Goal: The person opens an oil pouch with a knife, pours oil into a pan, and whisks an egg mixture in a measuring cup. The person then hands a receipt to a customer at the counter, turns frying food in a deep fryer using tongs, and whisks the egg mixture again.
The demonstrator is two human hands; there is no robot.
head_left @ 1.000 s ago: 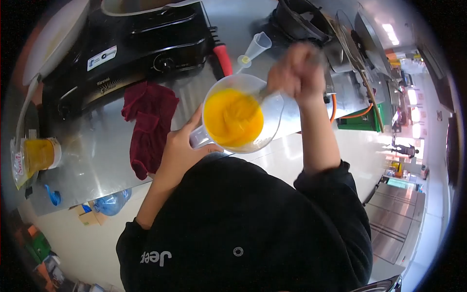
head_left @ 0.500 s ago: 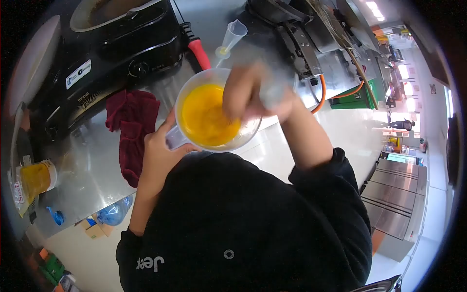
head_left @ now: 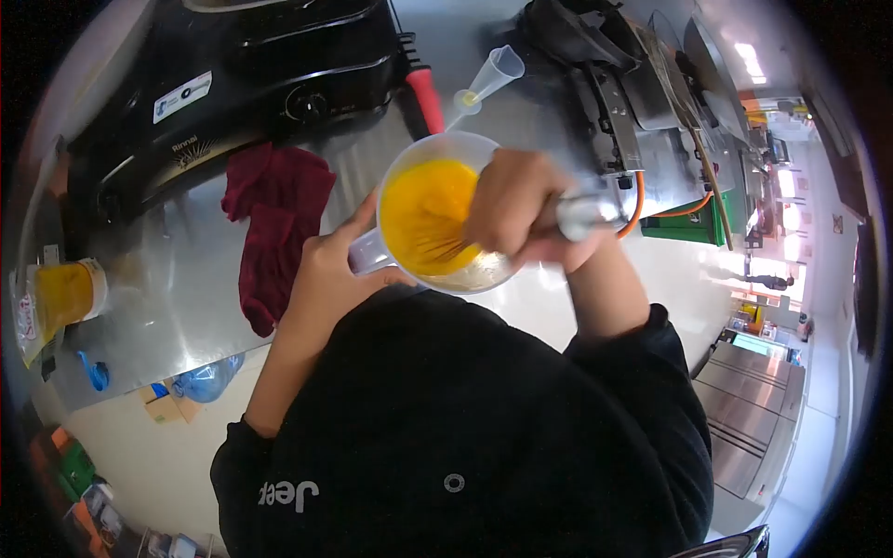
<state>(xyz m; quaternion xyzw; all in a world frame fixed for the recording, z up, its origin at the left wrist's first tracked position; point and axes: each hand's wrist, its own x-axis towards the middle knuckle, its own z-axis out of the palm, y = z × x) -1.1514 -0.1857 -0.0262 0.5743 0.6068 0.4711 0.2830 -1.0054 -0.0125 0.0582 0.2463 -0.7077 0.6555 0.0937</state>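
My left hand (head_left: 327, 270) grips the handle of a clear plastic jug (head_left: 369, 252), its fingers wrapped around it. Yellow liquid, like beaten egg (head_left: 423, 200), fills the lower part of the jug. In my right hand (head_left: 521, 206) is a metal whisk (head_left: 582, 216), its shiny handle end sticking out past the fist. The whisk's wires dip into the yellow liquid and look partly smeared by motion. A dark red cloth (head_left: 277, 223) lies crumpled on the steel counter, just beyond my left hand.
A black Rinnai stove (head_left: 242, 102) stands beyond the cloth. Near the jug are a red-handled utensil (head_left: 426, 100) and a clear small measuring cup (head_left: 498, 70). A tub with yellow contents (head_left: 67, 293) sits at the left edge. Black pans (head_left: 581, 37) and a burner with an orange hose (head_left: 638, 200) stand to the right.
The view has shifted, so the stove and counter sit differently in the picture. My right hand with the whisk has moved within the jug, and the whisk wires now show. The left hand keeps its hold.
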